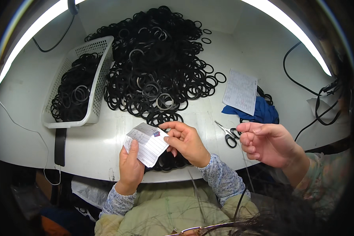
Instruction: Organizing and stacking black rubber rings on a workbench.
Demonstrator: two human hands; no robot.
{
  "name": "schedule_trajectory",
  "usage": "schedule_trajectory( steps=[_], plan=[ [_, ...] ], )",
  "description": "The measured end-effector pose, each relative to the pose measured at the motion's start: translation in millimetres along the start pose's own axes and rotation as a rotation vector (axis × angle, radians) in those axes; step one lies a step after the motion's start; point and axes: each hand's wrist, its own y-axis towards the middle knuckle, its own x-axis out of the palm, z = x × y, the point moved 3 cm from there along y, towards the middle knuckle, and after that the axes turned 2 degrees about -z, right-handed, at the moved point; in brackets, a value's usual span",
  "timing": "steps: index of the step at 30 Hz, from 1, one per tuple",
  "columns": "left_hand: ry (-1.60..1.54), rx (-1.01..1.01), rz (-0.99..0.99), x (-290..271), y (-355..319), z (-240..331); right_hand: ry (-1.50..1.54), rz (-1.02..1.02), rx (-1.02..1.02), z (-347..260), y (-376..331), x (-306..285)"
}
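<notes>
In front of me my left hand grips a creased white paper slip, its thumb lying over the front. The slip bears printed lines and a small red-and-blue mark. At its upper right corner, my right hand has its thumb against the edge and its index finger bent above, closed on the paper. Black rings, rubber-looking, partly show beneath the slip and my hands. To the right, another person's hand hangs over the table edge with curled fingers; whether it holds anything is unclear.
A large heap of black rings covers the table's back middle. At left stands a white perforated basket of rings. Black-handled scissors, a printed sheet and blue cloth lie at right. Cables run along the right wall.
</notes>
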Motion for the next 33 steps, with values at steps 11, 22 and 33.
schedule_trajectory(
  steps=[11,22,33],
  plan=[
    [-0.073,0.003,-0.042,5,1,2,-0.030,-0.015,-0.002,-8,-3,-4],
    [-0.093,-0.028,-0.022,9,-2,6,0.076,0.016,-0.029,5,-2,-7],
    [-0.054,-0.053,-0.050,12,-4,9,-0.555,0.106,-0.333,-12,-12,0]
  ],
)
